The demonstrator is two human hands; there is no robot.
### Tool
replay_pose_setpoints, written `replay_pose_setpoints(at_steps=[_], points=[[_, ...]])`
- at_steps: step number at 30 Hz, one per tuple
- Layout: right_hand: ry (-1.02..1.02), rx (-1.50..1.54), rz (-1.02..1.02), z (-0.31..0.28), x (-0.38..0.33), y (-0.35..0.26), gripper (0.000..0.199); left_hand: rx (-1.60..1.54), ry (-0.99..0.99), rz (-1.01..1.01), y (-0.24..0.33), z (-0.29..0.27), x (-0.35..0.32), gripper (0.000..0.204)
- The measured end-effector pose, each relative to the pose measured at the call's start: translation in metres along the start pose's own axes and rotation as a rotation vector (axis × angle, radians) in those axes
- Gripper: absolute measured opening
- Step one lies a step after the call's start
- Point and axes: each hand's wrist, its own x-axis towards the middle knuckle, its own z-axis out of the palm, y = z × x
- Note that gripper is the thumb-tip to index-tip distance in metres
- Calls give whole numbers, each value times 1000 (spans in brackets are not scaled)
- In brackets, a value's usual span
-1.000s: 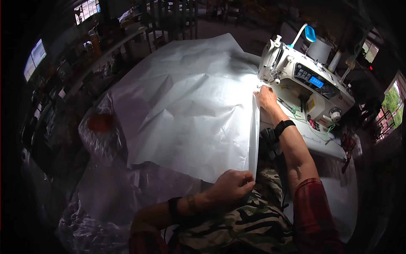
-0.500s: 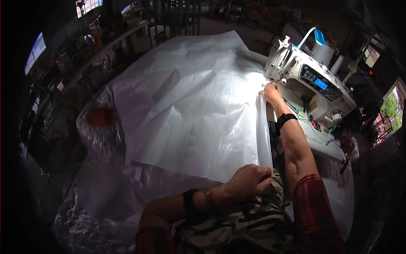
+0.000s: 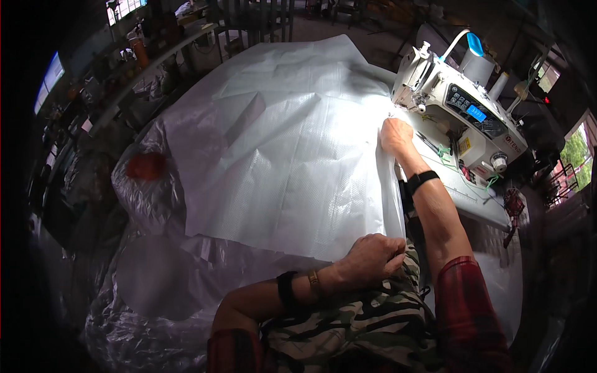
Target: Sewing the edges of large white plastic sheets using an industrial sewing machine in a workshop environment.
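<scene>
A large white woven plastic sheet (image 3: 286,143) lies spread over the work surface in front of me. My left hand (image 3: 372,256) grips the sheet's near right corner, close to my lap. My right hand (image 3: 395,134) presses the sheet's right edge flat just in front of the needle area of a white industrial sewing machine (image 3: 460,109). The edge runs taut between my two hands. A dark band sits on each wrist.
The sewing machine table (image 3: 479,205) extends to the right. Crumpled clear plastic (image 3: 149,273) piles up at the lower left, with a red object (image 3: 146,166) inside it. Cluttered benches (image 3: 143,56) line the far left. Windows show at the right edge.
The view has shifted closer to the machine. My left hand has taken up the corner slightly nearer my lap; my right hand stays at the machine's foot.
</scene>
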Motion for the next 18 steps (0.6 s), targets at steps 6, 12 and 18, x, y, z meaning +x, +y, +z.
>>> replay_pose_setpoints(at_steps=[6, 12, 18], points=[[4, 29, -33, -6, -42, 3, 11, 14, -52, 1, -7, -1, -1, 17], [56, -100, -110, -3, -53, -3, 5, 114, -69, 22, -18, 2, 0, 17], [59, -120, -135, 3, -23, -3, 6, 272, 43, 29, -38, 0, 9, 17]])
